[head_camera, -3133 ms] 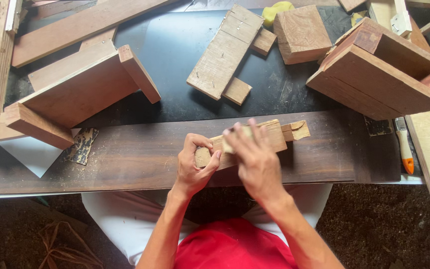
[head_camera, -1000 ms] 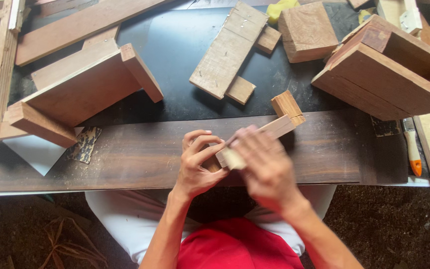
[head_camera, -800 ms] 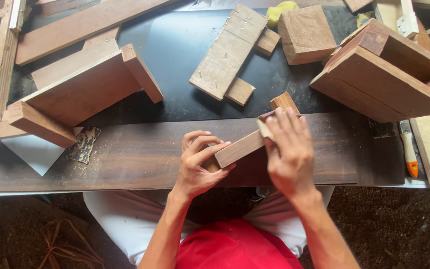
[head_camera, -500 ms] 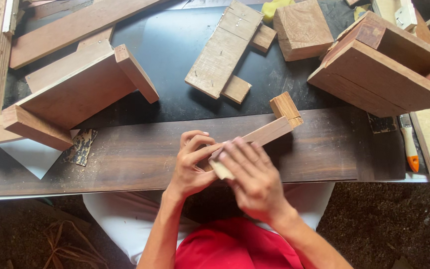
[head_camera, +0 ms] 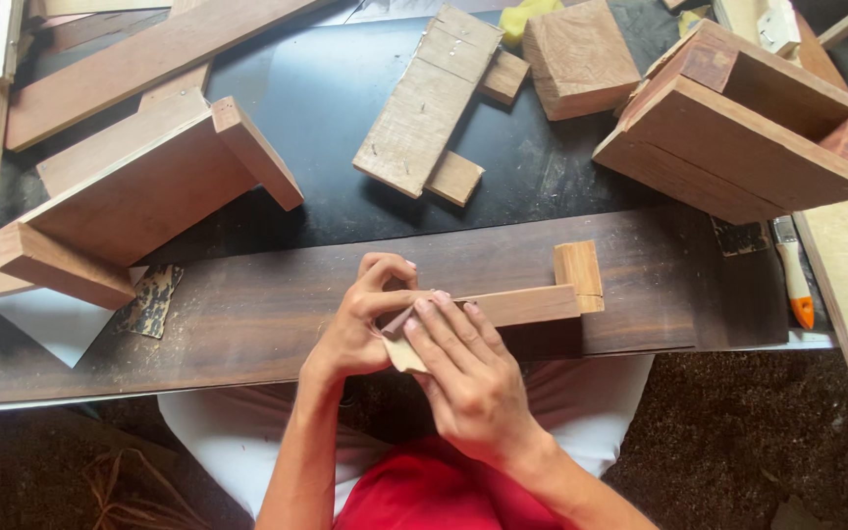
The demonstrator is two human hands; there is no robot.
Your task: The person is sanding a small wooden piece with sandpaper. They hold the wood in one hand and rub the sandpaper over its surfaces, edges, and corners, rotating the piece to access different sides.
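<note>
A: Grip status: the left hand (head_camera: pixel 353 329) is closed around the near end of the wood piece (head_camera: pixel 527 302), thumb and fingers wrapped over it. The right hand (head_camera: pixel 468 368) is pressed flat, fingers extended, pinching a small sandpaper scrap (head_camera: pixel 402 351) against that same end.

B: Why two different holds?

A: My reading: the left hand acts as a clamp, so the piece cannot slide. The right hand spreads its fingers to load the abrasive evenly on the face being worked.

B: Where does the piece lie relative to the hands?

A: It runs from the hands toward the right, along the dark plank (head_camera: pixel 247 314). Its far end carries a short cross block (head_camera: pixel 578 273), well clear of both hands. The near end is hidden under the fingers. Whether it rests on the plank or is lifted slightly, I cannot tell.

B: And the plank?

A: It spans the person's lap at the front edge of the black surface (head_camera: pixel 326 108), probably as a rest close to the body.

B: Other items?

A: A second sandpaper scrap (head_camera: pixel 152 299) lies on the plank to the left. A brush (head_camera: pixel 793 270) lies at the right. An open wooden box (head_camera: pixel 748 128) and a flat board (head_camera: pixel 428 98) sit farther back, out of reach of the work.
</note>
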